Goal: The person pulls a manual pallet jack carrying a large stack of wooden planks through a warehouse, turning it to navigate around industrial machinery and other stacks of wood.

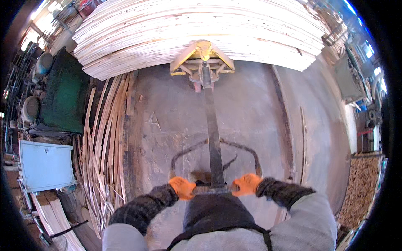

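Note:
My left hand [182, 188] and my right hand [246, 184], both in orange gloves, are closed around the two ends of the handle of a pallet jack. A long dark shaft [212, 129] runs from that handle straight ahead to the jack's yellow body [204, 51]. Curved dark bars of the handle frame [247, 149] bow out on both sides of the shaft. The yellow body stands against a wide stack of pale boards [201, 25]; the forks are out of sight beneath the stack. Small control parts between my hands are too dark to make out.
Long loose wood strips [104, 125] lie along the floor at the left, near a green machine [65, 94] and a light-blue cabinet [48, 165]. A dark rail [282, 117] runs along the floor at the right. Farther right stands a bin of wood pieces [360, 188].

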The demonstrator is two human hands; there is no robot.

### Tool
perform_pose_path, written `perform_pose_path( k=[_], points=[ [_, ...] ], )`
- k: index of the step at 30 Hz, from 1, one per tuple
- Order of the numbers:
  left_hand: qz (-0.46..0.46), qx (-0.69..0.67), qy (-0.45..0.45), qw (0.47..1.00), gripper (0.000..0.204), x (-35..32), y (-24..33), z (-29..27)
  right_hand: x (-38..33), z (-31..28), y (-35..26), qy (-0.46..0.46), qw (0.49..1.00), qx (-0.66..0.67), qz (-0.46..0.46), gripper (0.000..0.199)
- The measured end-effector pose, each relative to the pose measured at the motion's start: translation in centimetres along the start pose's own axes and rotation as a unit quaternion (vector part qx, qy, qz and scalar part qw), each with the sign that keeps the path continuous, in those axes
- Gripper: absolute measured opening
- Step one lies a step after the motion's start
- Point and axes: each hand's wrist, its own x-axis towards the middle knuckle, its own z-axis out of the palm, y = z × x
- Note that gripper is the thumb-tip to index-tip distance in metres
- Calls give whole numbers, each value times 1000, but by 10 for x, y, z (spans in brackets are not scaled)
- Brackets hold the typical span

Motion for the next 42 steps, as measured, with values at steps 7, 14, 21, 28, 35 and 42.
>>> perform_pose_path(
  k=[7, 14, 21, 28, 35, 42],
  points=[
    [-30, 2, -57, 998, 27, 54, -46, 124, 80, 122, 43, -31, 998, 48, -10, 60],
    [-55, 2, -57, 997, 34, 63, -43, 137, 90, 137, 46, -56, 996, 42, 50, 62],
    [20, 38, 121, 992, 31, -20, 10, -27, -18, -44, -21, -6, 998, 25, 60, 69],
    [27, 16, 105, 994, 23, -1, -7, 29, 13, 15, 3, -28, 999, 26, 12, 74],
    [-7, -23, 61, 998, 20, 62, -49, 147, 97, 124, 48, -118, 992, 44, 21, 63],
    [10, -44, 17, 999, 23, 53, -41, 137, 76, 126, 39, -85, 995, 45, 37, 65]
  ],
)
